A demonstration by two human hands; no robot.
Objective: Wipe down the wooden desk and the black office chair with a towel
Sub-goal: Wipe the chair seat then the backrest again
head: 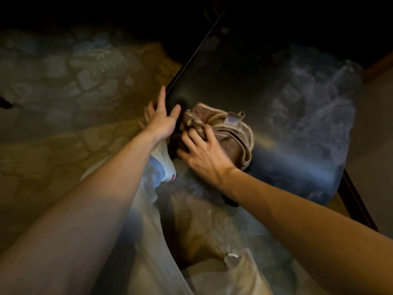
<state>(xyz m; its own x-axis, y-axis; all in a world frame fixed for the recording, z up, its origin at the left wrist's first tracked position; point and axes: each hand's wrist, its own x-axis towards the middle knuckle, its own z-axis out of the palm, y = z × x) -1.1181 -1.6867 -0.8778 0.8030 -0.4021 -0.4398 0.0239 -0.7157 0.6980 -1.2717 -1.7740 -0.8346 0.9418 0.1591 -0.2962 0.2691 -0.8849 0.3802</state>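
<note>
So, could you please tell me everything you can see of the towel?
The towel is pinkish-brown and soft-looking, with paler piped edges, a thin loop and a small pale label on top. It is bunched into thick folds and lies on the glossy surface of the black office chair. The right hand covers its near-left part, fingers curled over the folds. Whether it is damp cannot be told.

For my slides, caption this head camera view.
Left hand grips the black chair; right hand holds a towel on it.
</note>
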